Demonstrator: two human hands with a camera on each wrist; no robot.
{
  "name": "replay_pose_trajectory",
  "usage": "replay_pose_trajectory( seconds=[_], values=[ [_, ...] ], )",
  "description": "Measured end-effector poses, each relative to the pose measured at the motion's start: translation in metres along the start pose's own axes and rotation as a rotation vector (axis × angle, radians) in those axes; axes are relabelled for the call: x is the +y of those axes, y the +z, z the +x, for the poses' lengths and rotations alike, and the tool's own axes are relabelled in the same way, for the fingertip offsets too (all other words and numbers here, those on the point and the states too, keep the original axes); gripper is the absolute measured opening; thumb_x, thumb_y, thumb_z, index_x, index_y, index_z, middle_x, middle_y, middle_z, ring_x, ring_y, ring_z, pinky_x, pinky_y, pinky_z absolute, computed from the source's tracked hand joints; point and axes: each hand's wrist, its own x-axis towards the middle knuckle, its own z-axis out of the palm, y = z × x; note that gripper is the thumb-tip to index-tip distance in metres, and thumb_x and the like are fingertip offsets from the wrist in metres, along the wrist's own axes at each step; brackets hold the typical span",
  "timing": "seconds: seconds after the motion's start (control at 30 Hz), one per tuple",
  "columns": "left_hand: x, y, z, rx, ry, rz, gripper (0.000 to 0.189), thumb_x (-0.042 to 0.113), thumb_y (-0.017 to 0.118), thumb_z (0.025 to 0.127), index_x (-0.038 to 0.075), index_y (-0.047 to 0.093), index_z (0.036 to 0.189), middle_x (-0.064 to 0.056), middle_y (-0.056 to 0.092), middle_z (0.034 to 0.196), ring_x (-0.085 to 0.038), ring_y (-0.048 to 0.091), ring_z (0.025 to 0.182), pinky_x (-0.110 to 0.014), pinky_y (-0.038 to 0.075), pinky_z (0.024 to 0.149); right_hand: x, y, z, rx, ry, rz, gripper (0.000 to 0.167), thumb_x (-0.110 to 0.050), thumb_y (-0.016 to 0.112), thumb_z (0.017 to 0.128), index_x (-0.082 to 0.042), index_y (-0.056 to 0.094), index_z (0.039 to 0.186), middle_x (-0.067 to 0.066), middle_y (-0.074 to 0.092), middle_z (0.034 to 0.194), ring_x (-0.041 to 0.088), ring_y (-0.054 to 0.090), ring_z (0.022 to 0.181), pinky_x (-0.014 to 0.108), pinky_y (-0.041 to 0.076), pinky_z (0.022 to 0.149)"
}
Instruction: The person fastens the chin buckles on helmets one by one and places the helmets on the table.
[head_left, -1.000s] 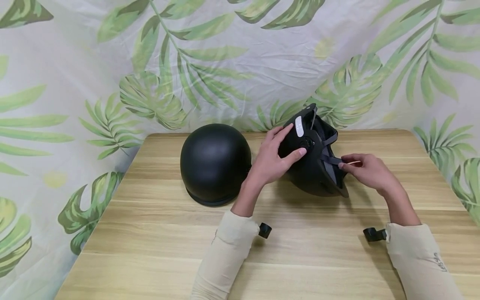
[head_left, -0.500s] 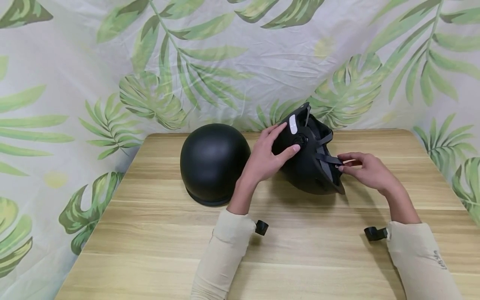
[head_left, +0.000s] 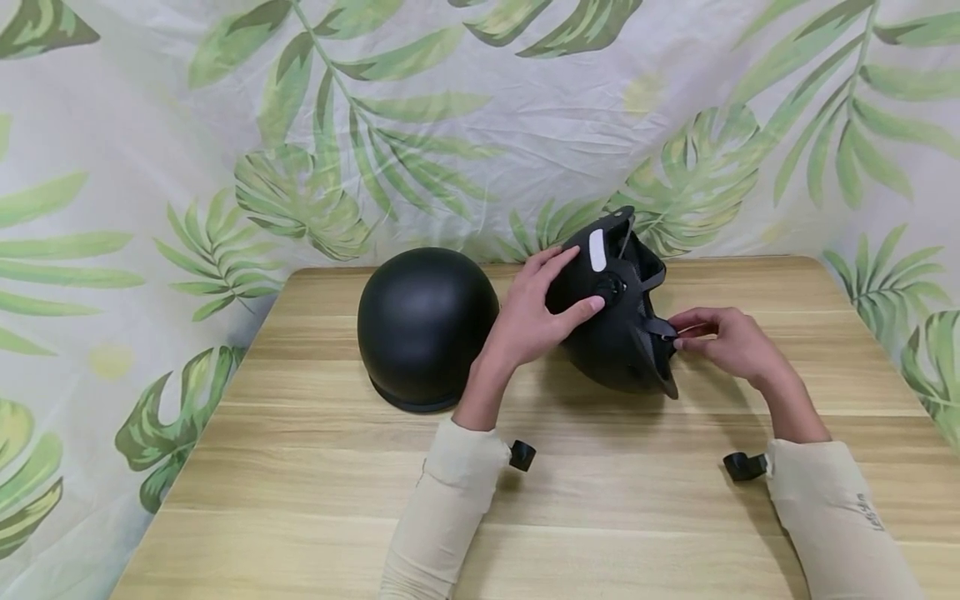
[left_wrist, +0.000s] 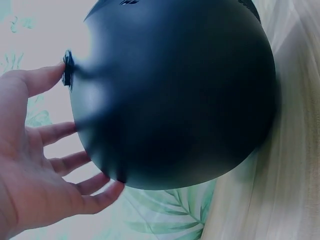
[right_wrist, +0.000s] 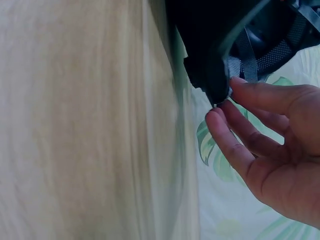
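Observation:
A black open-face helmet [head_left: 607,350] is tipped on the tabletop in the head view, its lined opening facing right. A white patch [head_left: 597,250] and a round black fitting [head_left: 610,288] mark its side. My left hand [head_left: 528,321] rests on the shell with fingers spread, thumb at the fitting; the left wrist view shows this thumb [left_wrist: 45,80] touching it. At the opening, my right hand [head_left: 723,340] pinches near the end of the dark chin strap [head_left: 658,327]. In the right wrist view the helmet rim [right_wrist: 217,82] partly hides the fingertips and what lies between them.
A second helmet-like black dome [head_left: 427,325] stands left of my left forearm, crown up. The wooden table [head_left: 360,517] ends at a leaf-print cloth [head_left: 420,125] behind. Small black wrist cameras [head_left: 745,467] stick out from both sleeves.
The helmet rocked slightly left, then back, under my left hand. My right hand came slightly closer to the opening, and the strap, pulled out straight before, now lies shorter and slacker.

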Motion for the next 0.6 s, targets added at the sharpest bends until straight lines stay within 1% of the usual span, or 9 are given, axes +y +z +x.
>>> replay_pose_trajectory(
  seconds=[0.13, 0.2, 0.27, 0.33, 0.43, 0.5, 0.6],
  values=[
    [0.000, 0.002, 0.001, -0.001, 0.027, 0.013, 0.074, 0.039, 0.078, 0.095, 0.027, 0.048, 0.161, -0.007, 0.035, 0.171, -0.032, 0.036, 0.158, -0.054, 0.035, 0.127, -0.001, 0.003, 0.001, -0.044, 0.000, 0.003, 0.036, -0.011, 0.072, 0.101, 0.000, 0.070, 0.135, 0.026, 0.073, 0.129, 0.022, 0.073, 0.110, 0.016, 0.055, 0.079],
    [-0.001, 0.003, 0.002, -0.006, 0.025, 0.009, 0.076, 0.039, 0.079, 0.094, 0.030, 0.047, 0.162, -0.008, 0.033, 0.172, -0.034, 0.035, 0.158, -0.055, 0.035, 0.127, -0.001, 0.004, 0.002, -0.060, 0.007, 0.006, 0.037, -0.011, 0.071, 0.101, 0.000, 0.069, 0.137, 0.026, 0.072, 0.131, 0.032, 0.073, 0.115, 0.016, 0.055, 0.080],
    [-0.003, 0.003, 0.003, -0.018, 0.017, -0.001, 0.079, 0.040, 0.080, 0.093, 0.033, 0.045, 0.163, -0.010, 0.030, 0.174, -0.036, 0.034, 0.159, -0.056, 0.035, 0.127, -0.002, 0.005, 0.002, -0.074, 0.011, 0.014, 0.038, -0.010, 0.070, 0.102, 0.001, 0.067, 0.138, 0.027, 0.071, 0.134, 0.039, 0.072, 0.120, 0.015, 0.055, 0.081],
    [-0.005, 0.004, 0.004, -0.033, 0.012, -0.011, 0.081, 0.041, 0.080, 0.092, 0.035, 0.042, 0.164, -0.011, 0.026, 0.175, -0.037, 0.033, 0.160, -0.057, 0.035, 0.127, -0.003, 0.005, 0.001, -0.082, 0.012, 0.018, 0.039, -0.011, 0.070, 0.102, 0.001, 0.067, 0.140, 0.027, 0.069, 0.136, 0.042, 0.070, 0.122, 0.015, 0.055, 0.082],
    [-0.007, 0.003, 0.005, -0.050, 0.015, -0.014, 0.084, 0.042, 0.081, 0.091, 0.036, 0.040, 0.164, -0.011, 0.024, 0.176, -0.036, 0.032, 0.160, -0.057, 0.035, 0.127, -0.006, 0.004, 0.001, -0.081, 0.016, 0.005, 0.039, -0.014, 0.068, 0.104, 0.001, 0.066, 0.140, 0.027, 0.070, 0.136, 0.042, 0.070, 0.123, 0.016, 0.054, 0.082],
    [-0.007, 0.002, 0.006, -0.056, 0.018, -0.011, 0.084, 0.042, 0.081, 0.091, 0.036, 0.040, 0.165, -0.010, 0.025, 0.175, -0.034, 0.032, 0.160, -0.056, 0.035, 0.127, -0.010, 0.001, 0.000, -0.062, 0.009, -0.026, 0.040, -0.018, 0.066, 0.105, 0.001, 0.066, 0.140, 0.028, 0.070, 0.136, 0.043, 0.069, 0.123, 0.017, 0.054, 0.082],
    [-0.008, 0.001, 0.007, -0.064, 0.026, -0.007, 0.080, 0.040, 0.078, 0.095, 0.035, 0.039, 0.165, -0.010, 0.025, 0.175, -0.032, 0.031, 0.161, -0.056, 0.035, 0.127, -0.022, -0.003, -0.002, -0.001, -0.010, -0.066, 0.042, -0.025, 0.065, 0.107, 0.000, 0.066, 0.141, 0.027, 0.069, 0.137, 0.044, 0.069, 0.123, 0.018, 0.053, 0.080]
  ],
)
